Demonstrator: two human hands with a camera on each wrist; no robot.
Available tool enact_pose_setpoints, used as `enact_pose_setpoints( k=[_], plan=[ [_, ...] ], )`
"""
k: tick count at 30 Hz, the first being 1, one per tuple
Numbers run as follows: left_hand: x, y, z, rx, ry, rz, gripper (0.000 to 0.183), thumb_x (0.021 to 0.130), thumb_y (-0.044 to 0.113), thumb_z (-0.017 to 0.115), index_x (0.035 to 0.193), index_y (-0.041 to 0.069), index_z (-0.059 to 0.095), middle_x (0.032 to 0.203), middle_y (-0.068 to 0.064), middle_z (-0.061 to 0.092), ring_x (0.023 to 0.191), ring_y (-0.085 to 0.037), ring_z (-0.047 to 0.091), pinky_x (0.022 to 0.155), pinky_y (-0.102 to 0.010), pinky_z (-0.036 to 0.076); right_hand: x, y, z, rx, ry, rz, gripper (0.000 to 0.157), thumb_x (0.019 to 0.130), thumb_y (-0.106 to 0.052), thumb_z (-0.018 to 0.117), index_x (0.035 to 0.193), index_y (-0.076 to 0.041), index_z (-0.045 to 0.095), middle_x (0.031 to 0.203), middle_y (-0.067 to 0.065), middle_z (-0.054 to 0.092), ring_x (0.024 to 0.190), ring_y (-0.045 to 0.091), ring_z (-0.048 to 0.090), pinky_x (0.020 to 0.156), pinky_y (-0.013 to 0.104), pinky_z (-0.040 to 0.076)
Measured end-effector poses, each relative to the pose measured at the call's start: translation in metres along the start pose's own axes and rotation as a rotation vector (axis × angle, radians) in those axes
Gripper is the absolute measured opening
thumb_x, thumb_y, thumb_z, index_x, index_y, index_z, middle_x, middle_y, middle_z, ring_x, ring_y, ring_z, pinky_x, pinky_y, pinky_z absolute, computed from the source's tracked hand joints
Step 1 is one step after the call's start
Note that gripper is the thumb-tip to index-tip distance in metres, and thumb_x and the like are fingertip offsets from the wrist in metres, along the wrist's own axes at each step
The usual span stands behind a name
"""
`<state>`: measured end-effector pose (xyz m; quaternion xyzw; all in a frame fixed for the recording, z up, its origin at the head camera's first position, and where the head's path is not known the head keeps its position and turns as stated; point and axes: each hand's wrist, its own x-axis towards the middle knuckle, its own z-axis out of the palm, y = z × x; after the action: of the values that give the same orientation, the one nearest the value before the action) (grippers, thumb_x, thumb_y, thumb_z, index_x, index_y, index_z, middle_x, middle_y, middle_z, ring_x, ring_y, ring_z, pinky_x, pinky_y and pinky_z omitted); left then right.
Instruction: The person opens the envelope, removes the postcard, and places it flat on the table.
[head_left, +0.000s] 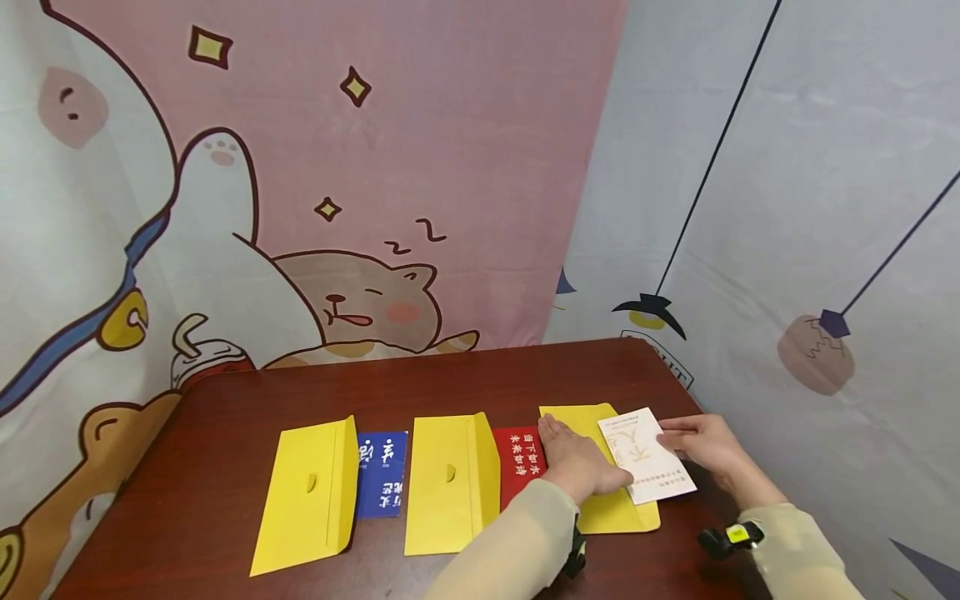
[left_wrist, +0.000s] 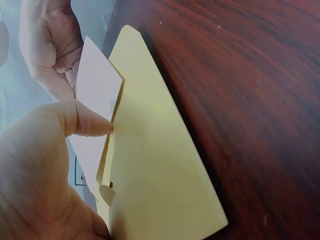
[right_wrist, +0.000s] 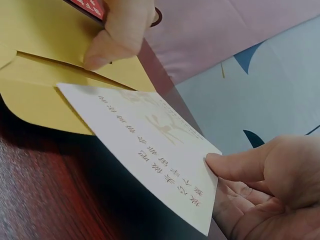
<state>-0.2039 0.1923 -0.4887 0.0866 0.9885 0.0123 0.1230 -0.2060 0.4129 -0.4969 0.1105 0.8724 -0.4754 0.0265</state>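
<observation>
A white card [head_left: 643, 454] printed with brown Chinese characters slants over the mouth of the rightmost yellow envelope [head_left: 592, 521]. My right hand [head_left: 707, 452] pinches the card's outer edge, thumb on top, as the right wrist view shows. The opposite edge of the card [right_wrist: 100, 112] meets the line of the envelope's opening. Across this envelope lies my left hand [head_left: 581, 462], its thumb [left_wrist: 92, 122] pressing at the edge of the opening. The other left fingers stretch towards the envelope's far left corner in the head view. A half-round notch [left_wrist: 107, 194] shows at the opening.
Two more yellow envelopes, one in the middle [head_left: 446, 500] and one at left [head_left: 303, 492], lie with flaps raised. A blue card [head_left: 382, 475] and a red card [head_left: 517, 450] lie between envelopes on the dark wooden table [head_left: 225, 408]. Printed cloth hangs behind and at right.
</observation>
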Motion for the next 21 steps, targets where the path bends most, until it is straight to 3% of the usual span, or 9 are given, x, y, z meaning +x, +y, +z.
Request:
enact_pose_setpoints(
  k=[14, 21],
  plan=[
    [0.002, -0.001, 0.003, 0.000, -0.002, 0.010, 0.109, 0.076, 0.088, 0.059, 0.156, 0.015, 0.050, 0.164, -0.009, 0.042, 0.155, -0.035, 0.029, 0.126, -0.054, 0.015, 0.001, 0.012, -0.025, -0.038, 0.052, 0.033, 0.052, 0.099, -0.015, 0.073, 0.136, 0.017, 0.059, 0.125, 0.032, 0.067, 0.099, 0.028, 0.070, 0.079, 0.039, 0.062],
    [0.002, -0.001, 0.002, 0.028, -0.002, 0.015, 0.108, 0.078, 0.092, 0.052, 0.157, 0.018, 0.052, 0.164, -0.009, 0.041, 0.156, -0.034, 0.028, 0.126, -0.054, 0.015, 0.003, 0.022, -0.035, -0.060, 0.075, 0.044, 0.054, 0.101, -0.018, 0.071, 0.139, 0.017, 0.057, 0.132, 0.035, 0.062, 0.107, 0.036, 0.066, 0.083, 0.043, 0.061]
  ],
)
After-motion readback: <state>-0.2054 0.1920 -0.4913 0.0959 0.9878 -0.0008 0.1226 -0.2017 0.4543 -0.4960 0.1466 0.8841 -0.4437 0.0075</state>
